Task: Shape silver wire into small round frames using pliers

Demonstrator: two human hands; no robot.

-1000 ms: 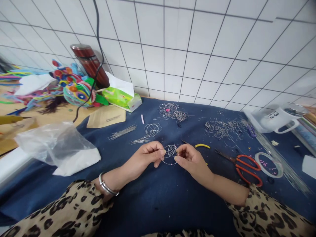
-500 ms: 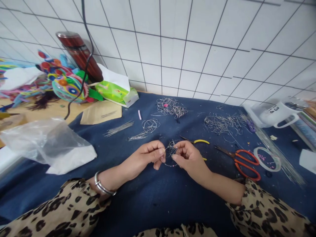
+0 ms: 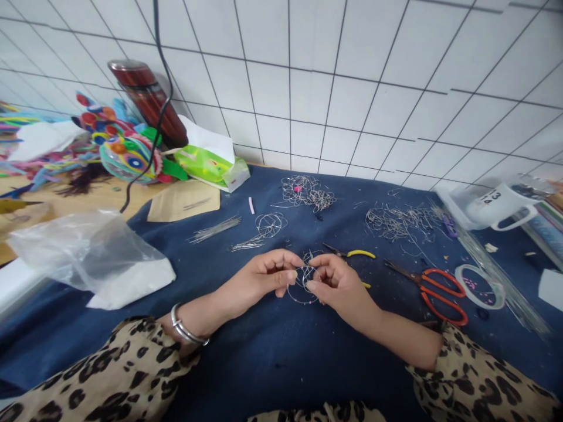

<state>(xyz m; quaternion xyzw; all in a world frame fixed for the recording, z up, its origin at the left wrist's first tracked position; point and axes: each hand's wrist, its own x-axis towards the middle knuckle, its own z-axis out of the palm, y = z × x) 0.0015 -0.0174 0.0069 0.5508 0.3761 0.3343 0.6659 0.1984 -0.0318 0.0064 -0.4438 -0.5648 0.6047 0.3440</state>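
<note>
Between my two hands is a round piece of bent silvery wire (image 3: 302, 302), with loops in its middle and small pink beads on its lower curve. My left hand (image 3: 268, 278) pinches its left side between thumb and fingers. From the right, my right hand (image 3: 335, 282) grips the wire with thumb and index finger, the other fingers curled. Pliers with yellow handles (image 3: 360, 254) lie just beyond my right hand, one handle partly hidden by it. Another looped wire ring (image 3: 271, 225) rests beyond my left hand, beside short cut wires (image 3: 247, 243).
Orange-handled scissors (image 3: 442, 282) and a round dish of pink beads (image 3: 499, 294) lie at the right. Tangled wire (image 3: 398, 220) is behind them, near a white mug (image 3: 505, 205). A plastic bag (image 3: 88, 246), tissue pack (image 3: 211, 167) and red flask (image 3: 152, 102) stand left.
My left fingers have shifted on the wire, the index now reaching over its top. The ring's loops show more openly between my hands. The whole view has moved slightly.
</note>
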